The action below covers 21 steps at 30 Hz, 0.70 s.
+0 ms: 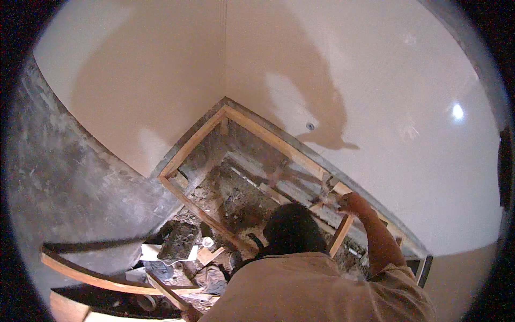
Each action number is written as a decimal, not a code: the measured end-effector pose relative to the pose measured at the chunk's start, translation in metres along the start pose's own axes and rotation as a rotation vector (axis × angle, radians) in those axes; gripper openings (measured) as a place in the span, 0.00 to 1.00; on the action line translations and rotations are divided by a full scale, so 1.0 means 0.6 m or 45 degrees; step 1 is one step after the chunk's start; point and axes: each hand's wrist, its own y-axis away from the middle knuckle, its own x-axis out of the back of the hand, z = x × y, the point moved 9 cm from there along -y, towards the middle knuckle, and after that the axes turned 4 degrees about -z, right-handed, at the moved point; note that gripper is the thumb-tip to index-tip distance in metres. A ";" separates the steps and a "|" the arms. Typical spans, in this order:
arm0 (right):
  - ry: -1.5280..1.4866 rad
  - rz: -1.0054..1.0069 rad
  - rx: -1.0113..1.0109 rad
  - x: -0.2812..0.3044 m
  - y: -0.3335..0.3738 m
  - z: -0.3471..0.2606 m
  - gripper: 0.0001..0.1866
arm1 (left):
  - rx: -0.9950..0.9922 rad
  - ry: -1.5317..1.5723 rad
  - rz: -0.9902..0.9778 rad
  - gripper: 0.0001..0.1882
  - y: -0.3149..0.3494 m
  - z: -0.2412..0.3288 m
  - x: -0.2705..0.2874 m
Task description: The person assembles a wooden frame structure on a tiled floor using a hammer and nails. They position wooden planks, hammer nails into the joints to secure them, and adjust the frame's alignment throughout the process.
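Note:
Neither of my hands can be made out with certainty. Directly before me a co-worker in a brown shirt (300, 284) bends over a wooden frame (268, 134), seen from behind. The co-worker's right hand (348, 203) is raised at the frame's right part, close to a short crosspiece (341, 235). A small dark blurred thing (327, 183) shows near that hand; its kind cannot be told. At the lower edge, a brown shape, possibly a hand (191, 314), meets the end of a wooden strip (165, 290); whose it is stays unclear.
The frame lies against a pale wall (386, 107) with a small round fitting (310, 126). Rubble and scraps (209, 255) lie inside and beside it. A long curved-looking timber (96, 278) crosses at lower left, below a grey rough surface (64, 161). A white cup-like piece (207, 242) sits among the debris.

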 end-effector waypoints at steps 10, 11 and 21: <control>-1.050 -0.647 0.425 0.141 -0.202 -0.023 0.16 | 0.727 0.003 0.508 0.33 0.474 0.024 -0.021; -1.077 -0.559 0.481 0.142 -0.230 -0.023 0.16 | 0.779 -0.021 0.542 0.33 0.511 0.024 -0.019; -1.065 -0.144 0.578 0.159 -0.322 -0.059 0.11 | 0.864 0.276 0.961 0.42 0.612 0.157 -0.036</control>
